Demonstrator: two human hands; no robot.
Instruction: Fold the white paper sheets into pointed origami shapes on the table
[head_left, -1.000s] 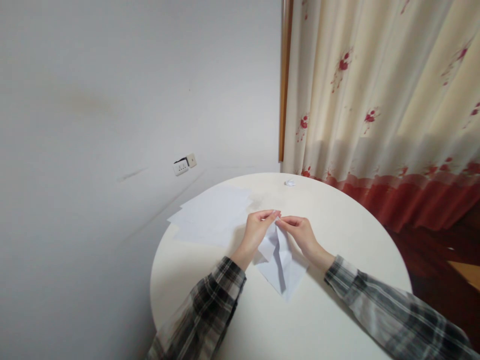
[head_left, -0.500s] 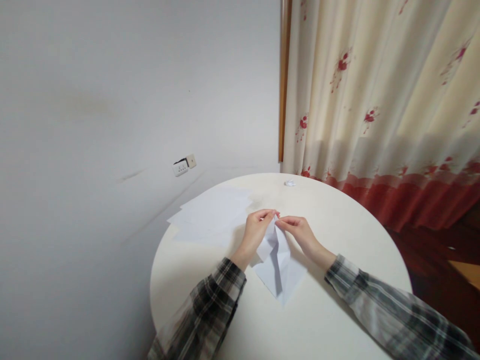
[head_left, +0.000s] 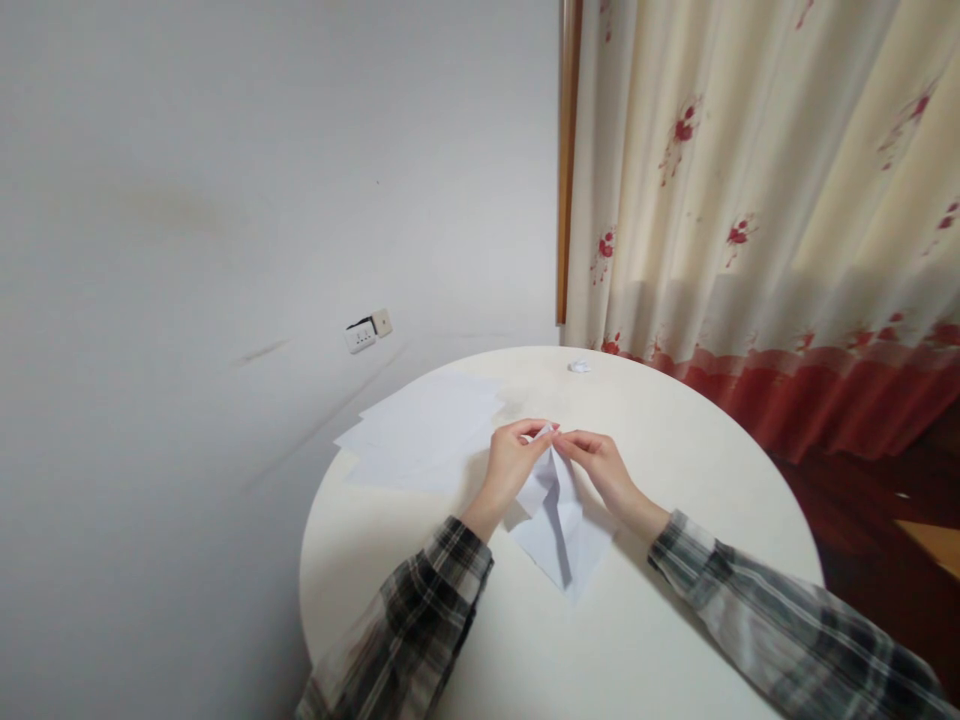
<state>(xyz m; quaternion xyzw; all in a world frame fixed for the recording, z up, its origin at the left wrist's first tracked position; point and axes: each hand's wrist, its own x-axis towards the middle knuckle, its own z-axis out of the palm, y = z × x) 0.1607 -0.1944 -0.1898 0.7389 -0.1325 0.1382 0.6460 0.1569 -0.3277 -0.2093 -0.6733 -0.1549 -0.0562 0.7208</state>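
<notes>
A partly folded sheet of white paper (head_left: 561, 530) is held up by its far tip over the round table, its lower corner pointing toward me. My left hand (head_left: 517, 460) pinches that tip between thumb and fingers from the left. From the right, my right hand (head_left: 598, 462) grips the same tip, its fingertips almost touching those of the left. A raised fold runs down the middle of the paper and throws a dark shadow. The hands cover the exact shape of the tip.
Several loose white sheets (head_left: 424, 430) lie overlapping on the left of the round white table (head_left: 675, 440). A small crumpled piece of paper (head_left: 579, 367) rests near its far edge. Behind stand a wall with a socket (head_left: 361, 337) and a flowered curtain (head_left: 720, 180).
The fingertips have drawn slightly closer together at the paper's tip. The lower corner of the paper has shifted a little to the right and up. Both arms stay nearly where they were.
</notes>
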